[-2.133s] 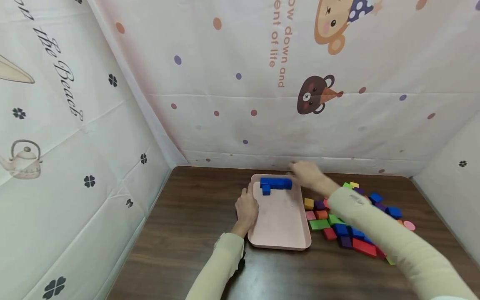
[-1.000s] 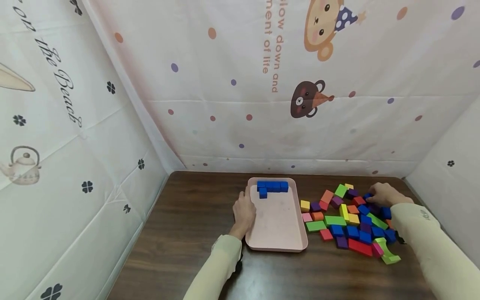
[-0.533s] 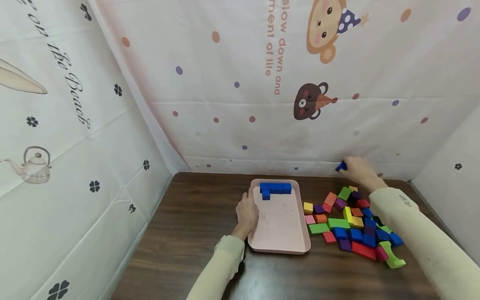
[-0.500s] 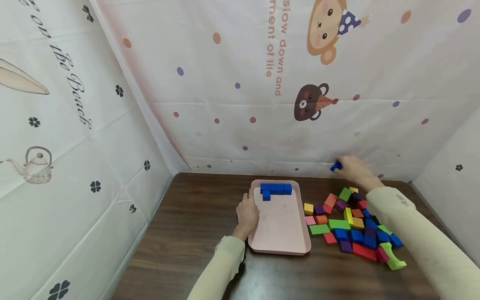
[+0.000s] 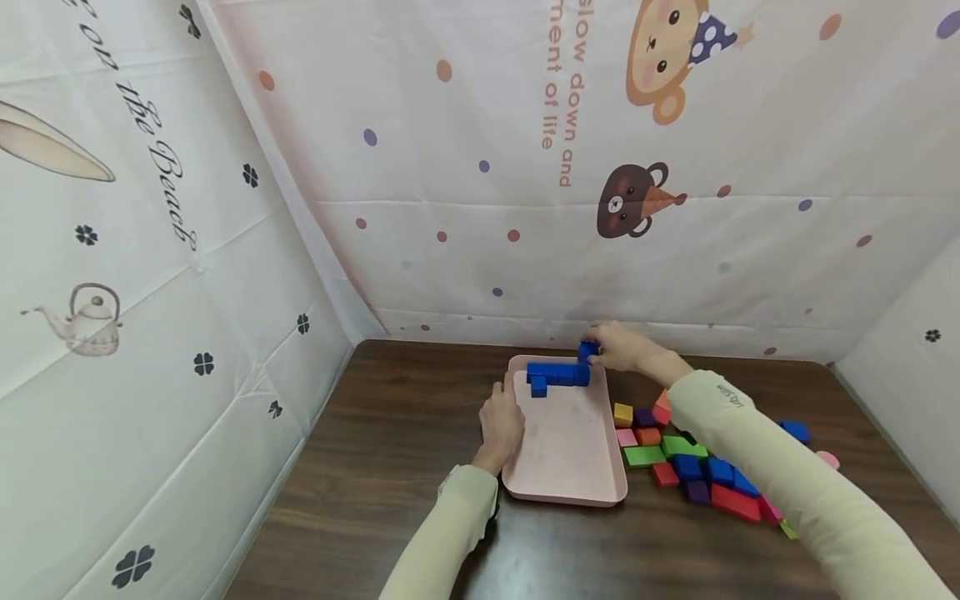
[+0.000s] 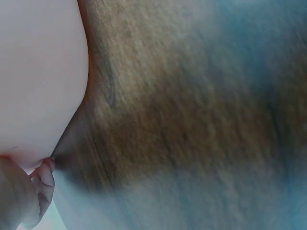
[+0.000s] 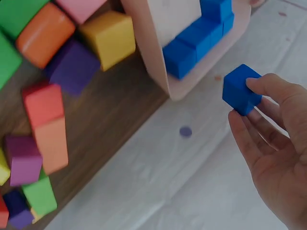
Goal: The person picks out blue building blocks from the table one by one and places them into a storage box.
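My right hand [image 5: 622,346] pinches a blue cube [image 7: 240,88] between thumb and fingers, held above the far right corner of a pink tray [image 5: 570,458]. Along the tray's far end runs a row of blue blocks [image 5: 555,373], and one more blue cube [image 5: 538,387] sits in front of the row's left part. My left hand [image 5: 501,425] grips the tray's left wall. In the left wrist view only part of that hand's fingers [image 6: 44,184] shows, curled at the tray's edge. The right sleeve hides some of the loose blocks.
Right of the tray lies a spread of coloured blocks, among them a yellow cube [image 5: 623,414], a green block [image 5: 644,457] and a red block [image 5: 735,502]. They lie on a dark wooden table [image 5: 390,433]. A printed cloth [image 5: 450,275] hangs behind its far edge.
My right hand took a blue cube from the far right of the loose blocks and has carried it left to the tray's far right corner. The left hand stays on the tray.
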Demonstrator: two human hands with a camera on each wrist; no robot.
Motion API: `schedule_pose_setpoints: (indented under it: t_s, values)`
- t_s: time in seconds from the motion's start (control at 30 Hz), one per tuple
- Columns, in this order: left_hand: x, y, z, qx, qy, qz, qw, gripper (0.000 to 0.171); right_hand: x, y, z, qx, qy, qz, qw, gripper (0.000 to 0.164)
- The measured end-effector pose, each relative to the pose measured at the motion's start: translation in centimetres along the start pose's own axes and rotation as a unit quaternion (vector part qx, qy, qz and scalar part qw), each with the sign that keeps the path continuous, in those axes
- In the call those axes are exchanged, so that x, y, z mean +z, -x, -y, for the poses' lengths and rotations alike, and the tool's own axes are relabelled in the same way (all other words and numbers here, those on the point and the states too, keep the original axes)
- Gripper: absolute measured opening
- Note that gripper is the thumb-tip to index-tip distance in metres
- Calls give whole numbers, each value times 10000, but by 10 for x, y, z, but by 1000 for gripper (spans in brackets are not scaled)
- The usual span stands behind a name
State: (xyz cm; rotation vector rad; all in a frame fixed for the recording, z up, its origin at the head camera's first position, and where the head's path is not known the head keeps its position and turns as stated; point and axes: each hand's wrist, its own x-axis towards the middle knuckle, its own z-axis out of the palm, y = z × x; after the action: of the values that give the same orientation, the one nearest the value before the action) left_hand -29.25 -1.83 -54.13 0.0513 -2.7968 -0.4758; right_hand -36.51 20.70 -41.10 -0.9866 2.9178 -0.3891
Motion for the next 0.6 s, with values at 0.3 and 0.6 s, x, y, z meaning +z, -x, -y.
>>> schedule_pose_setpoints:
  t_s: [0.3,0.6]
  values:
    - [-1,-1,-3,71,-26,302,9995,60,37,-14,25,-246,-15,464,9986,34]
    - [-2,-4,1,193,-312,241,9990,59,59,-27,45,58,569,605,9965,29]
